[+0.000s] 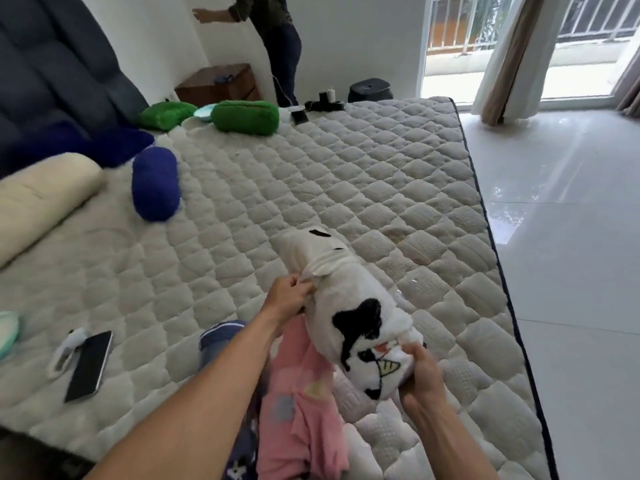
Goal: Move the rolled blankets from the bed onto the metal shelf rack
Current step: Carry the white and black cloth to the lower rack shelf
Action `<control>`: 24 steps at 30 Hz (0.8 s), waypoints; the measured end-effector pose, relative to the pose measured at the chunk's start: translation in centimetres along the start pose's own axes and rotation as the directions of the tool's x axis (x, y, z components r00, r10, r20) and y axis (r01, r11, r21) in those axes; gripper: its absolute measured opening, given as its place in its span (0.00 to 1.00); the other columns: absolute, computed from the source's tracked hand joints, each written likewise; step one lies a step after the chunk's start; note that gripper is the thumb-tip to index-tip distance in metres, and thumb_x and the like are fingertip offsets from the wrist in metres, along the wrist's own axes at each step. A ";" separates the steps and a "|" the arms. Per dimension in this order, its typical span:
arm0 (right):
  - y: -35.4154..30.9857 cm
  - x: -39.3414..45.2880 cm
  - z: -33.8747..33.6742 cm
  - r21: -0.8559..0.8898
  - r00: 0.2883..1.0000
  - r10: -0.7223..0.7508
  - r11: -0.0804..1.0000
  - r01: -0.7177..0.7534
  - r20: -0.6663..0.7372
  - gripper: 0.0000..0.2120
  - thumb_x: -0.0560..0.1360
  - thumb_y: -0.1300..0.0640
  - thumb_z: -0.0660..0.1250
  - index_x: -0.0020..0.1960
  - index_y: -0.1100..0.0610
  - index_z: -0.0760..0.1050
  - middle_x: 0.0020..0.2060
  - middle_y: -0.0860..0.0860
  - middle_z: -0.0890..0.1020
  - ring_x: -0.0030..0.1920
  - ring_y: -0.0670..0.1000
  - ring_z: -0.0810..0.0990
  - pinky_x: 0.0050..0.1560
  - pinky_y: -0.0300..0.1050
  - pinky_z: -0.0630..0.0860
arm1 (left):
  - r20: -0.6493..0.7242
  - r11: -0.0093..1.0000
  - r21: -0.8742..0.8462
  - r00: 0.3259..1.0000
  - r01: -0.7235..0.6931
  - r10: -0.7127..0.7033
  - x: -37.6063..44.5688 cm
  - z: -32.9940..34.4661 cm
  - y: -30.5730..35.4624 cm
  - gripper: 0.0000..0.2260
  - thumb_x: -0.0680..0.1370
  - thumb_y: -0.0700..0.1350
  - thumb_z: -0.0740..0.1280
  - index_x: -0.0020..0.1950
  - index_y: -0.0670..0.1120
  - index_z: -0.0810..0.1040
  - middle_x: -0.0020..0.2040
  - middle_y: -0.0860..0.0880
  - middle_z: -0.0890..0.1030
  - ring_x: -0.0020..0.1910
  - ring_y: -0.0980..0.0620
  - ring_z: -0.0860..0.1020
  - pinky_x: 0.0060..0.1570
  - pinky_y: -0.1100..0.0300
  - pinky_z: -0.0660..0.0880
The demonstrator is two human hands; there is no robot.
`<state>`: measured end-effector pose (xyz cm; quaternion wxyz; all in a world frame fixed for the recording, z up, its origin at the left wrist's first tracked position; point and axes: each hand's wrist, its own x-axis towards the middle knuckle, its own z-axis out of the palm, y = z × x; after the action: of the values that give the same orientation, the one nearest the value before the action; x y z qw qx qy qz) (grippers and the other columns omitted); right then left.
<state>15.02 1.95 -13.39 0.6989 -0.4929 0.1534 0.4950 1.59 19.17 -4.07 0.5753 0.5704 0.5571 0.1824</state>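
A white rolled blanket with black patches and a cartoon face lies across the near right of the quilted mattress. My left hand pinches a fold at the roll's middle. My right hand grips its near end. A blue rolled blanket lies at the left, a green roll near the far edge, and a cream roll at the far left. The metal shelf rack is out of view.
A phone and a white object lie on the mattress at the near left. A pink cloth hangs under my arms. Another person stands by a wooden nightstand. Glossy white floor stretches to the right.
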 end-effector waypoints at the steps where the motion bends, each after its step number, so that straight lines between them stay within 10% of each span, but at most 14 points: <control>1: 0.4 -0.4 1.2 -0.012 0.999 0.008 1.000 -0.008 0.045 0.15 0.65 0.65 0.63 0.51 0.65 0.76 0.46 0.63 0.79 0.45 0.60 0.78 0.51 0.58 0.77 | -0.048 1.000 -0.020 0.999 -0.008 0.007 -0.9 -1.5 0.0 0.07 0.75 0.38 0.66 0.37 0.45 0.78 0.36 0.45 0.77 0.36 0.50 0.74 0.38 0.57 0.72; 5: 3.3 -3.1 5.2 -0.151 0.956 0.130 0.984 -0.092 0.263 0.08 0.72 0.64 0.58 0.42 0.62 0.76 0.31 0.58 0.82 0.32 0.55 0.81 0.37 0.47 0.79 | -0.257 0.996 -0.081 0.966 -0.033 0.011 -7.0 -9.1 -1.6 0.11 0.74 0.36 0.66 0.34 0.46 0.79 0.27 0.51 0.79 0.29 0.53 0.76 0.32 0.62 0.75; 8: 6.8 -6.5 8.1 -0.282 0.897 0.221 0.953 -0.113 0.384 0.08 0.74 0.63 0.57 0.46 0.61 0.75 0.26 0.55 0.83 0.26 0.51 0.82 0.25 0.40 0.78 | -0.394 0.992 -0.124 0.919 -0.032 -0.019 -13.9 -15.4 -4.3 0.06 0.72 0.39 0.68 0.39 0.48 0.83 0.36 0.48 0.83 0.39 0.51 0.80 0.46 0.54 0.80; 14: 16.8 -17.2 11.0 -0.560 0.785 0.383 0.827 -0.056 0.488 0.18 0.71 0.61 0.63 0.60 0.62 0.76 0.49 0.62 0.83 0.48 0.62 0.81 0.51 0.56 0.78 | -0.649 0.936 -0.351 0.731 -0.041 -0.211 -31.3 -23.2 -11.2 0.08 0.74 0.36 0.65 0.40 0.47 0.79 0.39 0.48 0.80 0.39 0.51 0.78 0.42 0.56 0.77; 21: 29.1 -33.1 5.5 -0.808 0.533 0.683 0.589 0.002 0.500 0.25 0.61 0.58 0.73 0.58 0.62 0.78 0.51 0.61 0.84 0.50 0.61 0.83 0.47 0.55 0.81 | -0.767 0.817 -0.570 0.417 -0.093 -0.488 -56.2 -25.2 -24.2 0.07 0.73 0.34 0.65 0.41 0.46 0.78 0.42 0.42 0.79 0.39 0.46 0.77 0.45 0.53 0.76; 24: 33.5 -39.5 1.8 -0.873 0.397 0.794 0.485 0.043 0.460 0.12 0.71 0.60 0.65 0.53 0.62 0.79 0.41 0.58 0.87 0.45 0.60 0.83 0.41 0.51 0.81 | -0.748 0.755 -0.641 0.334 -0.138 -0.574 -65.6 -23.5 -29.5 0.07 0.73 0.33 0.63 0.47 0.43 0.77 0.41 0.40 0.75 0.34 0.47 0.72 0.33 0.60 0.72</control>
<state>-31.99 -17.08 -2.82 0.2291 -0.3767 -0.3125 0.8414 -51.44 -33.95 5.35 0.3294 0.0631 0.7648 0.5500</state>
